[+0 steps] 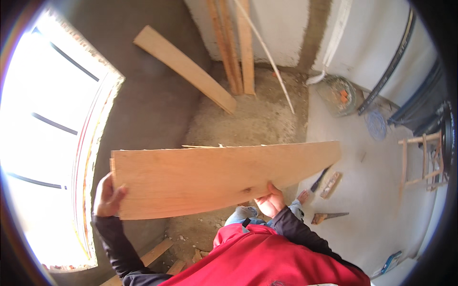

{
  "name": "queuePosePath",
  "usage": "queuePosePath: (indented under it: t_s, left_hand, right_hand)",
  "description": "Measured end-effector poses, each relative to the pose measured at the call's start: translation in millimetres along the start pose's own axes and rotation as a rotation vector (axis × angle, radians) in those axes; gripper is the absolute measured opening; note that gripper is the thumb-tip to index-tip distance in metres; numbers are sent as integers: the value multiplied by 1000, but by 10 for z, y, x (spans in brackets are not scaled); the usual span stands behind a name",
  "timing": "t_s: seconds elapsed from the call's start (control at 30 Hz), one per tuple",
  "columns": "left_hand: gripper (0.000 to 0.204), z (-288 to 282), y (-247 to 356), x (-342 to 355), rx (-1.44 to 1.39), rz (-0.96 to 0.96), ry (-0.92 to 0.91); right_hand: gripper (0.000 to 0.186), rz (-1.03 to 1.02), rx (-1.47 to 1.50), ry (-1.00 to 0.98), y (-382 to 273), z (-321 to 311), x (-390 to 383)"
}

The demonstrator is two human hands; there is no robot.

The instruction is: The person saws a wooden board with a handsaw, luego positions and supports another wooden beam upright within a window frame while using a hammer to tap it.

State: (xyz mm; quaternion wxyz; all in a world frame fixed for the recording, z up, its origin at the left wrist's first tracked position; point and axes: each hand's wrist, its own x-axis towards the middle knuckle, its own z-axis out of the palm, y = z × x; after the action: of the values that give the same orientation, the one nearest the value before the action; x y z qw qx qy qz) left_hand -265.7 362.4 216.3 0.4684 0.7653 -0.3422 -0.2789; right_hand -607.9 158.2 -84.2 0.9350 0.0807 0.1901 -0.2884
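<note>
A wide, pale wooden board (214,177) spans the space in front of me, its broad face toward me. My left hand (109,196) is closed round its left end, with the thumb on the near face. Farther right, my right hand (271,201) grips the lower edge, thumb pressed on the face and fingers mostly hidden behind it. A small dark knot shows in the wood beside that thumb. Splintered slivers (205,146) stick up along the far edge. The board's right end reaches over the grey floor, held by neither hand.
Planks (186,69) lean at the far walls. At the left is a bright window opening (43,133). On the right floor lie a wooden-handled tool with a tapering blade (329,217) and a rough block (331,185). Beyond are a bucket (338,97), blue coil (376,125) and wooden frame (423,159).
</note>
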Motion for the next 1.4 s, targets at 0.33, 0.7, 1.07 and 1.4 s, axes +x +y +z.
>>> queuePosePath:
  t_s: [0.33, 0.7, 1.07, 1.4]
  left_hand:
    - [56, -2146, 1022, -53, 388, 21, 158]
    - [42, -2939, 1502, 2250, 861, -115, 100]
    - [27, -4317, 32, 4442, 1468, -55, 231]
    - [44, -3371, -564, 4465, 1356, 521, 671]
  right_hand:
    - [32, 660, -11, -88, 2284, 1106, 1760]
    - [52, 835, -8, -55, 3319, 1868, 3583]
    - [35, 805, -1129, 50, 1824, 548, 4503]
    - [29, 495, -1702, 753, 294, -160, 937]
